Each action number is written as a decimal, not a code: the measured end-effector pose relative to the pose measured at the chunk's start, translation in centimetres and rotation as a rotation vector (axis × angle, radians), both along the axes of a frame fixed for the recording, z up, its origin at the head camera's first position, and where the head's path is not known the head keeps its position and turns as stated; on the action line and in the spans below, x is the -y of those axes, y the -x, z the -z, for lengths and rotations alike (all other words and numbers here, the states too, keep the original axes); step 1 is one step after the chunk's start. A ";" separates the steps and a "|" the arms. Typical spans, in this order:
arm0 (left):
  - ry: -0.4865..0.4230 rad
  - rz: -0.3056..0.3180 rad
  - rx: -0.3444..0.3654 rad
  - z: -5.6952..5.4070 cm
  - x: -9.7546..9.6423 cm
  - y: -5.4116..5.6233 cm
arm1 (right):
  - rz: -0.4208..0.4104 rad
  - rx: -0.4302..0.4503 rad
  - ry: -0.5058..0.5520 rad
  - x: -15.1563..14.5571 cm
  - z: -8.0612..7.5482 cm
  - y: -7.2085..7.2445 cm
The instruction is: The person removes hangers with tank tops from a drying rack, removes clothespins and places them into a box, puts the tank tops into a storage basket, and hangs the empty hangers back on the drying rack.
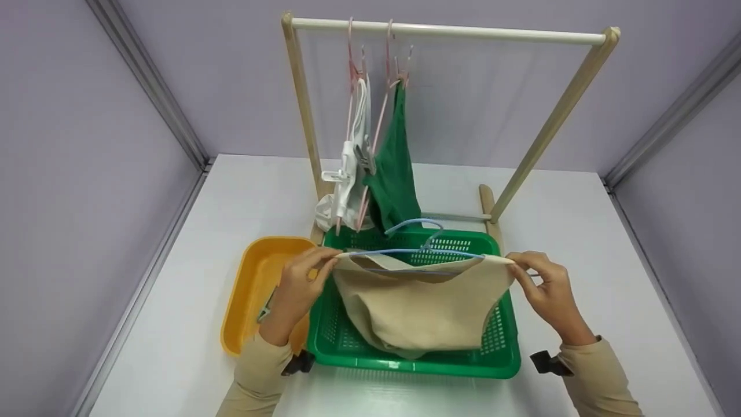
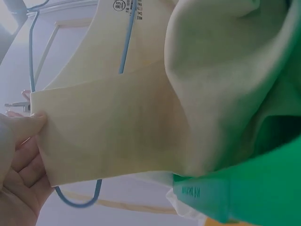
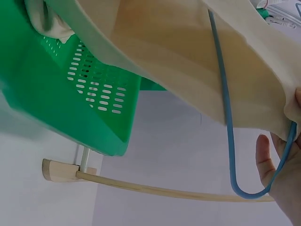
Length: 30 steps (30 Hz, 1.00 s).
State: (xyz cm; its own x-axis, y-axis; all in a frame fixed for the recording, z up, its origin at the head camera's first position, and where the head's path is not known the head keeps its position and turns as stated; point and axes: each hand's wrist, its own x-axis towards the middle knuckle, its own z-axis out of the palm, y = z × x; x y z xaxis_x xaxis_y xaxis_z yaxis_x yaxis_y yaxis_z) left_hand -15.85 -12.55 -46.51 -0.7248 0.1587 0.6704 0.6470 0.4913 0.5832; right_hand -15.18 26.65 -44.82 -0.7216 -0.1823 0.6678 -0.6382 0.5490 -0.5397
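Note:
A beige sleeveless top [image 1: 422,313] hangs on a blue hanger [image 1: 399,251] over the green basket [image 1: 405,366], its lower part folded down into it. My left hand [image 1: 301,284] pinches the left shoulder of the top between thumb and fingers. At the other shoulder, my right hand [image 1: 547,289] pinches the cloth and the hanger's end. The hanger's hook stands up above the neckline. In the left wrist view a rounded hanger end [image 2: 80,203] sticks out below the shoulder cloth, and printed marks [image 2: 127,6] show inside the top.
Behind the basket stands a wooden rack with a white rod [image 1: 463,30]. A white garment [image 1: 359,139] and a green garment [image 1: 396,168] hang there on pink hangers. A yellow tray [image 1: 255,278] with a clip [image 1: 264,313] lies left of the basket, partly behind my left forearm.

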 end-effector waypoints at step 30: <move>-0.121 -0.086 -0.071 -0.9 -0.2 0.6 | -0.010 0.175 0.147 -0.9 0.4 0.7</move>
